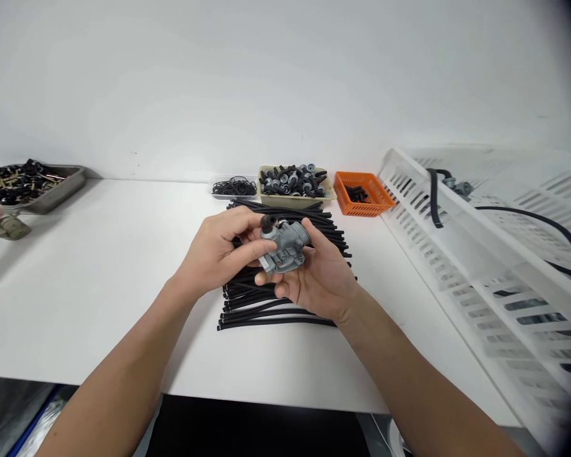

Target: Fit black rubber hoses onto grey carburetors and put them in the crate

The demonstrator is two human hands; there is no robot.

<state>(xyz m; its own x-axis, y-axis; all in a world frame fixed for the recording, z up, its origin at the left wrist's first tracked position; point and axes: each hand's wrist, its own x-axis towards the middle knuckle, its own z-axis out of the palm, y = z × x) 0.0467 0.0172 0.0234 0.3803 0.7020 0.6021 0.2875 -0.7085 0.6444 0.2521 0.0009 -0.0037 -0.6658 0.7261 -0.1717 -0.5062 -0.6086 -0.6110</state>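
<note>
The gray metal carburetor [288, 246] is bumpy, with a black rubber cap [268, 223] on top at its left end. It is up above the black hoses [276, 312]. The left hand [223, 251] pinches its left side with thumb and fingers. The right hand [321, 273] cups it from below and the right, fingers curled on it. The white table [124, 273] has wide open room to the left. Its near edge is close below the hoses, and the white basket [466, 279] blocks the right side.
</note>
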